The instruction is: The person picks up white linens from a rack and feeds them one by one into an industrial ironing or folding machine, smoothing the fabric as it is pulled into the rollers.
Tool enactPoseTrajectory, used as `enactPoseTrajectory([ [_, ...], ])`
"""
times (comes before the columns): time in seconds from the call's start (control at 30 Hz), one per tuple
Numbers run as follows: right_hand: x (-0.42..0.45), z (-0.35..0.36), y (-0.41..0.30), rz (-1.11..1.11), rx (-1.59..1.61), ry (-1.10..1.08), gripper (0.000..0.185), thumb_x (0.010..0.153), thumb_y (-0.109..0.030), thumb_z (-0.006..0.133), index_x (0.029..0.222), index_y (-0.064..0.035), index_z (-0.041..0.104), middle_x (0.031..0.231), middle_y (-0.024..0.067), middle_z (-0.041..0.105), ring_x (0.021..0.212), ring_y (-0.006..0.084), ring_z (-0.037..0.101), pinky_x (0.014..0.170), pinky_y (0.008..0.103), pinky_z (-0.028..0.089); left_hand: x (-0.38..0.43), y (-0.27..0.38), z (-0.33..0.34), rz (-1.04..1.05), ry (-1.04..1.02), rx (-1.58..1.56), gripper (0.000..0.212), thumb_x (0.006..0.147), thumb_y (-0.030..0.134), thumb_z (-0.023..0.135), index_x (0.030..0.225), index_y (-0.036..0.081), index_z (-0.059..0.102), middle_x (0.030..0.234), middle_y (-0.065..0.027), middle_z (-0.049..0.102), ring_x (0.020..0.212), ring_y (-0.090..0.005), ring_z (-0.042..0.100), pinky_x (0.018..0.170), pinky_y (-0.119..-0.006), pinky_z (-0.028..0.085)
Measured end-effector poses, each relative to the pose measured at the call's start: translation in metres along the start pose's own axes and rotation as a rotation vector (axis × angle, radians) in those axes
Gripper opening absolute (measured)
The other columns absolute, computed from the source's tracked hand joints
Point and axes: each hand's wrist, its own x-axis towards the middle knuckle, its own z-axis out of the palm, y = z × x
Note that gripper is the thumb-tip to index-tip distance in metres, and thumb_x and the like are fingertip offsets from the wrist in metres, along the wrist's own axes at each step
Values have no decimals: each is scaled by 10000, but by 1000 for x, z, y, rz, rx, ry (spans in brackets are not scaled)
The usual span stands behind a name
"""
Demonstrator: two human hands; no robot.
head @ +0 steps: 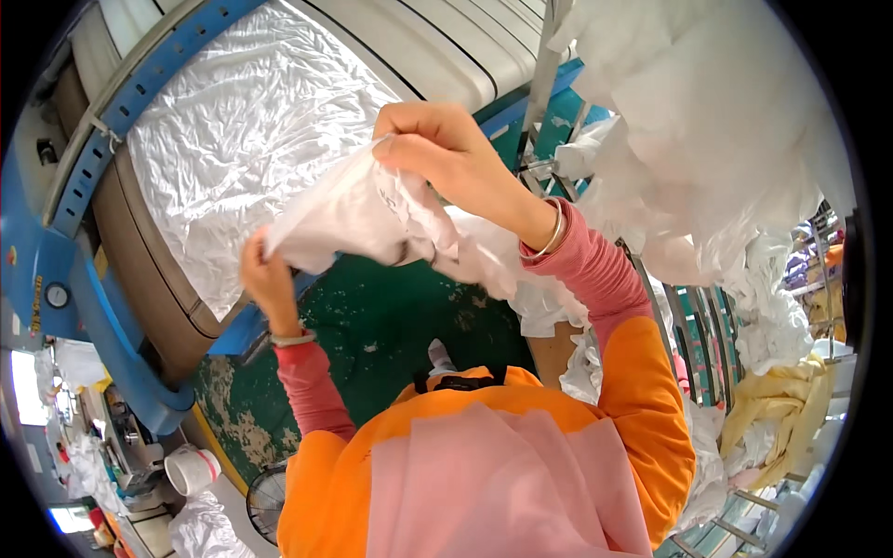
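Note:
A thin white cloth (349, 216) is stretched between my two hands, in front of the ironing machine. My right hand (446, 150), higher up, pinches its top edge between thumb and fingers. Lower and to the left, my left hand (271, 282) grips another corner and looks slightly blurred. Dark marks show on the cloth near my right hand, and the rest hangs in folds toward the lower right. Behind it, a wrinkled white sheet (272, 91) lies over the padded belts (425, 42) of what looks like a flatwork ironer.
The machine's blue frame (132, 111) curves along the left, with a round gauge (57, 295). Metal racks (698, 335) on the right bear large white cloths (698, 125) and a yellow cloth (781, 411). A white bucket (192, 471) and a fan (265, 502) stand lower left, beyond the green floor (391, 321).

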Motion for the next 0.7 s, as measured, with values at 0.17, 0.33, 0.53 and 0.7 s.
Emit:
enactPoseTrajectory([
  [0.17,-1,13,19,140,196,-8,170,830,-125,508,687,-33,505,596,-45,434,505,21,423,438,173,307,7,54,-56,-25,134,230,392,708,-27,594,1090,52,556,717,-20,514,580,-96,437,521,-227,370],
  [0.33,-14,43,36,269,541,33,158,865,-171,543,800,-28,560,702,-14,547,604,39,516,524,191,442,-49,133,-13,-92,-588,-584,842,662,120,755,1339,41,261,1108,-109,542,1026,-185,518,888,-303,395],
  [0.53,-28,32,24,-118,-46,-15,219,844,-156,583,1002,-5,600,916,59,636,765,100,602,630,208,484,-45,117,6,-125,-257,-601,255,793,50,606,1038,-20,591,890,-35,621,785,-87,551,697,-223,437],
  [0.7,-30,45,71,-241,-21,-289,706,641,-199,761,1243,-35,430,1212,98,489,1091,192,475,924,312,364,-41,134,-18,39,-266,-493,162,781,17,618,931,-40,599,783,-12,596,717,-53,500,642,-198,412],
])
